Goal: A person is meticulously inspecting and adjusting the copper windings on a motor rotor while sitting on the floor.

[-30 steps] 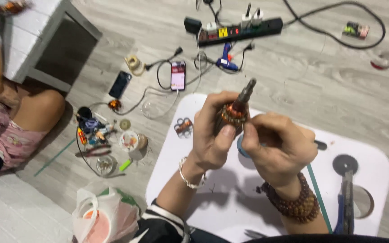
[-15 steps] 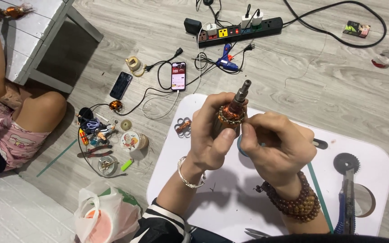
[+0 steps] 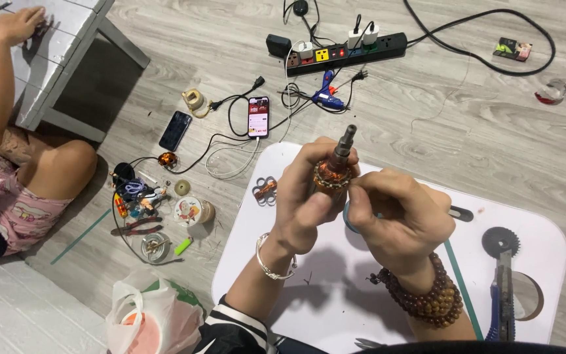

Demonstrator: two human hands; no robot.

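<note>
Our left hand (image 3: 306, 196) closed around copper-wound motor armature with steel shaft (image 3: 334, 172); our right hand (image 3: 394, 213) fingertips pinch its winding. Both above white rounded board (image 3: 532, 226), bare board beside.

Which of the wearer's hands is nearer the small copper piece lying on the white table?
Left. The left hand, gripping the motor armature, sits just right of the copper piece on the white table; the right hand lies farther right, beyond the armature.

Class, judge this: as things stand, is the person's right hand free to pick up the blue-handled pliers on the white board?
Probably not yet. The right hand is pinching at the copper-wound motor armature gripped by the left hand. The blue-handled pliers lie unobstructed on the white board.
</note>
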